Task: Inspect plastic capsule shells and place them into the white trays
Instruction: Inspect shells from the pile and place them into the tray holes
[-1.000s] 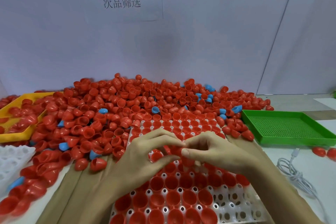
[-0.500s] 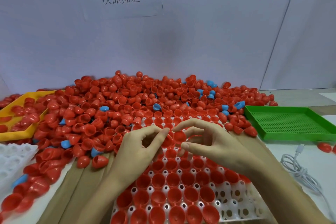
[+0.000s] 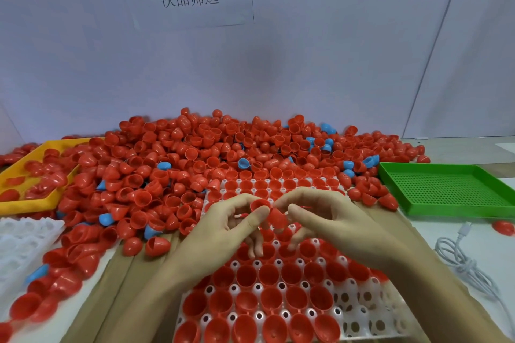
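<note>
Filling of the white tray point(image 3: 359, 306) is well advanced: most pockets hold a red shell, mouth up, from the far edge under the pile to the near edge. Empty pockets show only at the tray's near-right corner; a few more may lie hidden under the hands. Est. progress for this tray: roughly four-fifths done. Left to do: top up the corner, then start on the second white tray point(image 3: 19, 242), which sits left of the filled one, w/ no shells seated in the part that shows.

Over the tray's middle, both hands work together. Left hand point(image 3: 223, 234) pinches a red shell point(image 3: 259, 204) betw. thumb and forefinger, mouth facing the camera. Right hand point(image 3: 334, 220) has its fingers curled round a second shell point(image 3: 277, 218), dome side out, touching the first. Likely the inspection step, just above the pockets.

Shells: small, glossy red plastic half-capsules, cup-shaped, thin-walled, rounded at the closed end. A large loose pile point(image 3: 195, 164) lies beyond and left of the tray, w/ scattered blue shells point(image 3: 164, 166) mixed in, so plenty of stock is still unsorted.

Yellow tray point(image 3: 25, 204), far left of the white tray, holds some red shells; green tray point(image 3: 446, 189), to its right, shows none.
</note>
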`<state>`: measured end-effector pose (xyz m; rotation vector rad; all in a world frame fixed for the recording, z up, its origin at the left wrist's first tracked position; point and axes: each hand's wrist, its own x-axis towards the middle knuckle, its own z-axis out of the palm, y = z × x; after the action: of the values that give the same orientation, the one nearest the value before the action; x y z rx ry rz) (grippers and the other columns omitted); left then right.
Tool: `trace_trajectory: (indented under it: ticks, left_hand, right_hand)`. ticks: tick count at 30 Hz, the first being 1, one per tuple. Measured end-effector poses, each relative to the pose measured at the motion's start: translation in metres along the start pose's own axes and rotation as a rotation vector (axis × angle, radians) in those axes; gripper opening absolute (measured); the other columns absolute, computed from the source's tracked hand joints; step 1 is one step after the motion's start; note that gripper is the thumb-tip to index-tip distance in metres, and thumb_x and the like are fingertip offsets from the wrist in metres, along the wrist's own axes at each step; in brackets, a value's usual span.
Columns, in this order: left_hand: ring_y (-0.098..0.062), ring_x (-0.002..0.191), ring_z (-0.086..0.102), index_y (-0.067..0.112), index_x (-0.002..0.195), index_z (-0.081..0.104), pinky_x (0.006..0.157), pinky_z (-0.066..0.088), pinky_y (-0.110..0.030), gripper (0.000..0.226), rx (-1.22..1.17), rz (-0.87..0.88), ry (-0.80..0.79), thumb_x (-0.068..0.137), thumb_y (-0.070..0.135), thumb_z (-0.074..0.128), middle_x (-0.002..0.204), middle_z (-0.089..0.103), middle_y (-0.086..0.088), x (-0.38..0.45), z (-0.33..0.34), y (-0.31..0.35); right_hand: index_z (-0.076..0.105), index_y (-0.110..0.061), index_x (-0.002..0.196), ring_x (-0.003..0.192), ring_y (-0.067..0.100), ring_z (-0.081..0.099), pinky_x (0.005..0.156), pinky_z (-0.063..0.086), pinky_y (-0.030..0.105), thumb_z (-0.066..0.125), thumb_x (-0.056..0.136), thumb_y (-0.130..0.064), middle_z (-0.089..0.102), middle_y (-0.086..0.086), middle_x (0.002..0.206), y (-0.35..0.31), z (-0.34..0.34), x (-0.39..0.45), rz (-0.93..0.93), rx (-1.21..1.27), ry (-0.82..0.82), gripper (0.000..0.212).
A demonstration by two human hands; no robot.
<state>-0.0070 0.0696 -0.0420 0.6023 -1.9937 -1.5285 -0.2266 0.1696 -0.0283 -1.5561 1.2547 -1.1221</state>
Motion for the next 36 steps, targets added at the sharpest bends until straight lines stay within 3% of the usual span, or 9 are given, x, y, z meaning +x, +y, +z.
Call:
trace_trajectory:
  ticks: [5, 9, 15, 20, 24, 27, 29, 32, 36]
  left_hand:
    - [-0.023, 0.062, 0.068, 0.02, 0.125, 0.06, 0.069, 0.058, -0.029, 0.032, -0.033, -0.001, 0.039, 0.098, 0.034, 0.066, 0.087, 0.073, -0.009, 0.001, 0.003, 0.0]
    - [-0.026, 0.064, 0.069, 0.021, 0.118, 0.067, 0.068, 0.059, -0.031, 0.021, -0.018, 0.022, 0.053, 0.102, 0.034, 0.062, 0.089, 0.073, -0.01, 0.001, 0.004, -0.001]
    - [-0.031, 0.074, 0.073, 0.021, 0.122, 0.073, 0.078, 0.061, -0.047, 0.032, -0.068, 0.004, -0.054, 0.109, 0.036, 0.048, 0.094, 0.077, -0.018, -0.002, 0.004, 0.002]
    - [-0.031, 0.067, 0.072, 0.01, 0.118, 0.071, 0.063, 0.06, -0.032, 0.027, -0.182, -0.001, -0.076, 0.107, 0.029, 0.056, 0.094, 0.077, -0.02, -0.001, 0.0, 0.0]
    - [-0.03, 0.066, 0.072, -0.003, 0.113, 0.064, 0.059, 0.057, -0.028, 0.03, -0.243, 0.017, -0.12, 0.108, 0.026, 0.056, 0.1, 0.074, -0.029, 0.001, -0.001, -0.003]
    - [-0.03, 0.067, 0.073, 0.002, 0.11, 0.066, 0.059, 0.058, -0.027, 0.027, -0.271, 0.019, -0.138, 0.108, 0.027, 0.058, 0.101, 0.074, -0.029, 0.001, -0.002, -0.005]
    - [-0.03, 0.068, 0.073, 0.006, 0.112, 0.068, 0.06, 0.058, -0.027, 0.026, -0.276, 0.012, -0.14, 0.106, 0.031, 0.063, 0.1, 0.075, -0.028, 0.003, -0.005, -0.007]
    - [-0.028, 0.07, 0.073, 0.011, 0.116, 0.073, 0.062, 0.058, -0.026, 0.037, -0.284, -0.034, 0.055, 0.094, 0.041, 0.077, 0.099, 0.075, -0.025, 0.008, -0.021, -0.009]
    - [-0.022, 0.091, 0.079, 0.002, 0.13, 0.066, 0.074, 0.063, -0.024, 0.051, -0.529, 0.035, 0.648, 0.091, 0.032, 0.078, 0.113, 0.077, -0.018, 0.013, -0.074, -0.011]
  right_hand:
    - [0.058, -0.025, 0.138, 0.1, 0.032, 0.075, 0.08, 0.063, 0.041, 0.076, 0.098, -0.019, 0.067, 0.006, 0.118, 0.005, 0.003, 0.003, -0.054, -0.006, 0.015, 0.044]
    - [0.07, -0.025, 0.127, 0.096, 0.028, 0.076, 0.083, 0.061, 0.03, 0.074, 0.099, -0.023, 0.072, 0.002, 0.116, 0.006, 0.005, 0.003, -0.076, -0.108, -0.002, 0.028]
    - [0.077, -0.009, 0.114, 0.084, 0.02, 0.076, 0.079, 0.06, 0.027, 0.068, 0.102, -0.009, 0.079, 0.007, 0.096, 0.003, 0.007, 0.002, -0.073, -0.053, 0.037, 0.015]
    - [0.075, -0.006, 0.116, 0.089, 0.03, 0.074, 0.086, 0.061, 0.034, 0.064, 0.103, -0.011, 0.077, 0.015, 0.102, -0.001, 0.005, 0.0, -0.057, 0.013, 0.024, 0.018]
    - [0.076, -0.007, 0.115, 0.089, 0.035, 0.074, 0.088, 0.062, 0.04, 0.063, 0.105, -0.014, 0.078, 0.013, 0.101, -0.003, 0.006, 0.0, -0.066, 0.029, 0.001, 0.018]
    - [0.076, -0.009, 0.116, 0.093, 0.045, 0.072, 0.089, 0.062, 0.043, 0.064, 0.105, -0.015, 0.077, 0.014, 0.104, -0.003, 0.006, 0.0, -0.067, 0.034, -0.006, 0.018]
    - [0.074, -0.013, 0.122, 0.094, 0.041, 0.073, 0.087, 0.062, 0.039, 0.063, 0.105, -0.015, 0.077, 0.014, 0.107, -0.002, 0.004, 0.0, -0.071, 0.029, 0.005, 0.02]
    - [0.072, -0.017, 0.127, 0.089, 0.03, 0.073, 0.083, 0.06, 0.033, 0.06, 0.106, -0.011, 0.074, 0.015, 0.101, 0.001, -0.005, 0.002, -0.046, 0.042, 0.075, 0.025]
    - [0.077, -0.023, 0.117, 0.087, 0.024, 0.071, 0.082, 0.06, 0.032, 0.056, 0.107, -0.01, 0.074, 0.013, 0.097, 0.006, -0.016, 0.001, 0.009, 0.073, 0.178, 0.026]
